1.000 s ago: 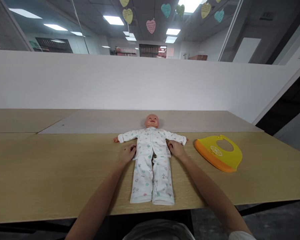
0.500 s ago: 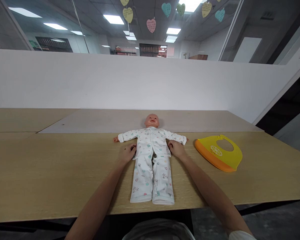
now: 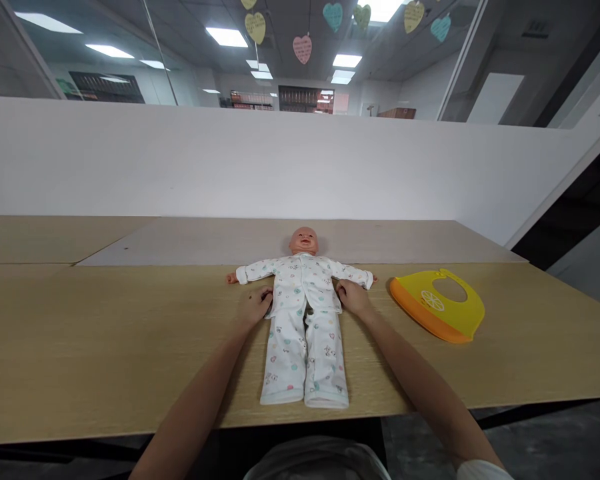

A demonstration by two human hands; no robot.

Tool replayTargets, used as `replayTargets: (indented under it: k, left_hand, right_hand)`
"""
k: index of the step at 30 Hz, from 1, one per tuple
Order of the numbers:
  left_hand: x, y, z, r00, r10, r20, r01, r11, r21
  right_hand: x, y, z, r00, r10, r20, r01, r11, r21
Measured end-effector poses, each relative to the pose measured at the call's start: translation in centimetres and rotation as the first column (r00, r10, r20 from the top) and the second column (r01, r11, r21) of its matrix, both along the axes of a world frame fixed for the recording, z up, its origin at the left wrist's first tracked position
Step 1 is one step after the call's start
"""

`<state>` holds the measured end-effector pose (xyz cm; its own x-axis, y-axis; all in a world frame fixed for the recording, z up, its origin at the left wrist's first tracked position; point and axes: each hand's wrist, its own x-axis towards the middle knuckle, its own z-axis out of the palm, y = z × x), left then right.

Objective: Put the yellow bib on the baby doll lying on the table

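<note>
Here the baby doll (image 3: 304, 293) lies flat on its back, arms spread, near the front edge of the wooden table (image 3: 80, 347), dressed in white printed pyjamas. The left hand (image 3: 255, 305) presses against the doll's waist on one side, fingers curled onto the cloth; the right hand (image 3: 353, 297) mirrors it on the other side, so the body is bracketed and steadied between them. To the right of the doll, apart from it, lies a yellow bib (image 3: 439, 305), whose catch pocket looks empty.
</note>
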<state>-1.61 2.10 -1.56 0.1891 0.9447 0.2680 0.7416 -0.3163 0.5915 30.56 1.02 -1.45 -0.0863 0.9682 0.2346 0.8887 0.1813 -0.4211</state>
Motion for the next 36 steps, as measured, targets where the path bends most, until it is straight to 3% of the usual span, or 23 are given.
replayTargets:
  k: [20,28,30,33,36]
  left_hand:
    - [0.3,0.0,0.1,0.998,0.067,0.007,-0.067,0.998,-0.019]
    - [0.3,0.0,0.2,0.999,0.025,-0.027,-0.025,1.0,0.003]
    - [0.3,-0.1,0.4,1.0,0.011,-0.019,-0.011,1.0,-0.002]
    - [0.3,-0.2,0.7,0.999,0.031,-0.02,-0.031,0.999,-0.031]
    - [0.3,0.0,0.7,0.998,0.057,-0.022,-0.058,0.997,-0.041]
  right_hand:
    - [0.2,0.1,-0.3,1.0,0.003,0.0,-0.003,1.0,0.025]
    - [0.4,0.4,-0.2,0.999,0.013,-0.032,-0.012,1.0,0.015]
    - [0.5,0.0,0.3,0.996,0.046,-0.071,-0.046,0.999,0.003]
    - [1.4,-1.4,1.2,0.973,0.195,-0.124,-0.197,0.98,-0.001]
    - [4.2,-3.2,2.0,0.944,0.271,-0.189,-0.277,0.961,-0.007]
